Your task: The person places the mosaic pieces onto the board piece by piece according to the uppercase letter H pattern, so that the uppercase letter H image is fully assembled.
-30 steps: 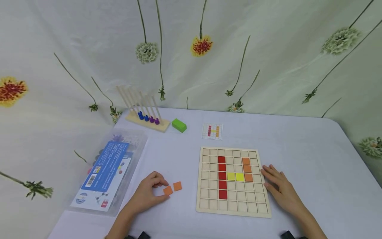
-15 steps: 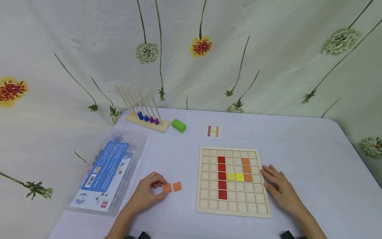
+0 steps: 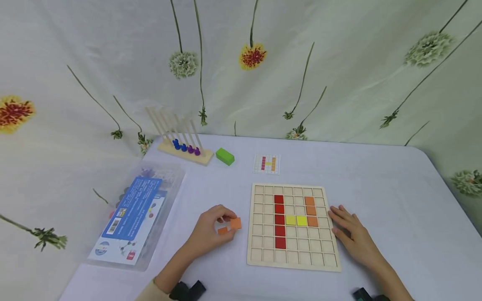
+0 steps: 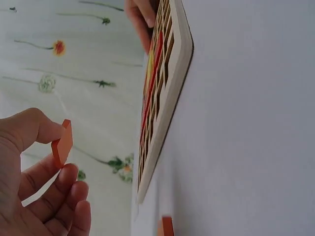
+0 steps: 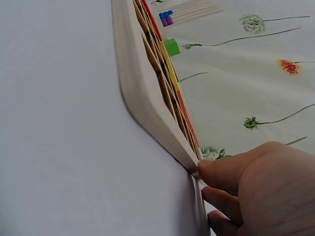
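My left hand [image 3: 212,228] pinches an orange square tile [image 3: 236,223] between thumb and fingertips, raised off the table. A second orange tile [image 3: 222,230] lies on the cloth beneath that hand, partly covered by it. To the right is a wooden grid board [image 3: 263,253] with a column of red tiles [image 3: 280,219], two yellow tiles [image 3: 296,220] and a column of orange tiles [image 3: 310,211] in its cells. My right hand [image 3: 354,236] rests at the board's right edge, fingers fairly straight; in the right wrist view its thumb [image 5: 221,172] touches the rim.
Behind the board lies a small pattern card [image 3: 267,164]. Further left are a green block [image 3: 225,156] and a peg stand [image 3: 184,152] with blue and purple beads. A clear plastic case [image 3: 129,219] with a blue label lies at the left edge.
My left hand has picked up one orange tile from the cloth and moved right and forward, over the other tile. The right hand has stayed at the board's edge.
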Action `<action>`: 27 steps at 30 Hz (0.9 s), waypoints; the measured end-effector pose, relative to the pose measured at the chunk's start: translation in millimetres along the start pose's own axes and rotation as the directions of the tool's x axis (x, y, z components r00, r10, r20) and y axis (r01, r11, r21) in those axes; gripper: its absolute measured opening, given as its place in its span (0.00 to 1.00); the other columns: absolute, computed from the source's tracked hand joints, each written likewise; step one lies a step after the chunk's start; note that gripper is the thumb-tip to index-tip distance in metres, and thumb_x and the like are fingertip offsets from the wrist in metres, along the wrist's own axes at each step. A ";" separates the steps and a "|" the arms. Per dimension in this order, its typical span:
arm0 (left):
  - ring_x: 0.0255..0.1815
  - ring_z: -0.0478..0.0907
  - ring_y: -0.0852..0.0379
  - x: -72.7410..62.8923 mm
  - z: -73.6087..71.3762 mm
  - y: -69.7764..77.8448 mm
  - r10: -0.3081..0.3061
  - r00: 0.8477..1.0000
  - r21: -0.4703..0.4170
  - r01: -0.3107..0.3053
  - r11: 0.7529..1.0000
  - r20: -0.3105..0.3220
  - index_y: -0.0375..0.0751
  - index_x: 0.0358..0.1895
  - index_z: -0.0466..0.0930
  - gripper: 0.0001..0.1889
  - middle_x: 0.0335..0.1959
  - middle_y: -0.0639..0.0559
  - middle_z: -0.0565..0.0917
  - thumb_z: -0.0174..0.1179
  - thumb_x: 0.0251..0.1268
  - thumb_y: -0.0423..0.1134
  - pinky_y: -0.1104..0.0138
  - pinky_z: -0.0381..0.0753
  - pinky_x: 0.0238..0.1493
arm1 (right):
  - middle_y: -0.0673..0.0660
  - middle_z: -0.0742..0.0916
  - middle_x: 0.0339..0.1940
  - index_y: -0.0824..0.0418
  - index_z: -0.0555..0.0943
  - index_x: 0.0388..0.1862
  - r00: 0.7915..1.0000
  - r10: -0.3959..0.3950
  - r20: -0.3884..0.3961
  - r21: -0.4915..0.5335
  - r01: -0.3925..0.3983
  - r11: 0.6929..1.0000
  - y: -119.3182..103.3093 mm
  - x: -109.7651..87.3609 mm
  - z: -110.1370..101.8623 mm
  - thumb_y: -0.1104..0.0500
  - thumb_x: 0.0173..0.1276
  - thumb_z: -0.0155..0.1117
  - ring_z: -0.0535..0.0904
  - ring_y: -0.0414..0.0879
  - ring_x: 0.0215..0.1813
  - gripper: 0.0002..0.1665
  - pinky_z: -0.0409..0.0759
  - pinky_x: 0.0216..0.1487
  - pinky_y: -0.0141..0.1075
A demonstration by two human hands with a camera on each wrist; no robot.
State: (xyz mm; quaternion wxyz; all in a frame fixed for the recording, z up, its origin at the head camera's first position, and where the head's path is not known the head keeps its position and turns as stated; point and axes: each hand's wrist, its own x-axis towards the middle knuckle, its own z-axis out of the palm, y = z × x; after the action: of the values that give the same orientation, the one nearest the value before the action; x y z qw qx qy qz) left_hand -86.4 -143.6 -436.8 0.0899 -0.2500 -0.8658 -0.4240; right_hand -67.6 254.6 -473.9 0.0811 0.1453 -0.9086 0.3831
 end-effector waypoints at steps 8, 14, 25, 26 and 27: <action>0.40 0.76 0.58 47.3 54.1 43.3 0.055 0.989 0.007 -0.056 0.998 0.138 0.45 0.41 0.84 0.12 0.36 0.57 0.82 0.70 0.51 0.37 0.67 0.79 0.42 | 0.70 0.72 0.69 0.68 0.74 0.65 1.000 0.006 0.005 0.001 -0.006 1.000 0.8 0.6 -0.2 0.64 0.69 0.61 0.54 0.55 0.79 0.26 0.43 0.73 0.65; 0.42 0.74 0.61 75.4 90.0 71.9 0.090 0.965 0.084 -0.113 0.990 0.248 0.47 0.42 0.86 0.11 0.36 0.58 0.83 0.69 0.54 0.42 0.76 0.72 0.43 | 0.69 0.73 0.69 0.68 0.75 0.65 1.000 -0.010 -0.007 0.009 0.010 1.000 -0.9 1.3 0.0 0.65 0.68 0.62 0.54 0.51 0.79 0.26 0.46 0.71 0.68; 0.38 0.70 0.67 91.7 135.2 79.6 0.084 0.927 0.184 -0.160 0.970 0.365 0.50 0.39 0.88 0.11 0.34 0.65 0.84 0.71 0.54 0.47 0.81 0.65 0.37 | 0.70 0.75 0.67 0.68 0.75 0.64 1.000 -0.026 -0.013 0.015 0.026 1.000 0.5 1.1 -0.2 0.66 0.66 0.63 0.49 0.28 0.77 0.26 0.46 0.70 0.69; 0.37 0.70 0.68 91.8 137.7 79.4 0.079 0.923 0.192 -0.161 0.968 0.376 0.50 0.39 0.88 0.11 0.33 0.65 0.84 0.71 0.54 0.47 0.81 0.64 0.36 | 0.70 0.75 0.67 0.68 0.75 0.64 0.999 -0.029 -0.015 0.016 0.029 0.999 0.8 0.7 -0.2 0.66 0.66 0.63 0.48 0.23 0.75 0.26 0.46 0.70 0.69; 0.36 0.69 0.68 91.7 139.9 79.0 0.077 0.920 0.199 -0.164 0.966 0.385 0.50 0.38 0.88 0.10 0.33 0.65 0.84 0.71 0.54 0.47 0.81 0.64 0.36 | 0.70 0.75 0.67 0.68 0.76 0.63 0.999 -0.033 -0.019 0.016 0.033 0.999 1.1 0.5 -0.1 0.67 0.66 0.63 0.47 0.20 0.73 0.26 0.47 0.70 0.69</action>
State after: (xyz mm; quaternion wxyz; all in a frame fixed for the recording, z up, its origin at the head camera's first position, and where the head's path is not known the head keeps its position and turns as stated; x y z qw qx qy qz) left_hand -117.1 38.8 -435.9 -0.0228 -0.3674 -0.8926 -0.2601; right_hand -68.4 255.3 -474.4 0.0946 0.1574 -0.9022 0.3903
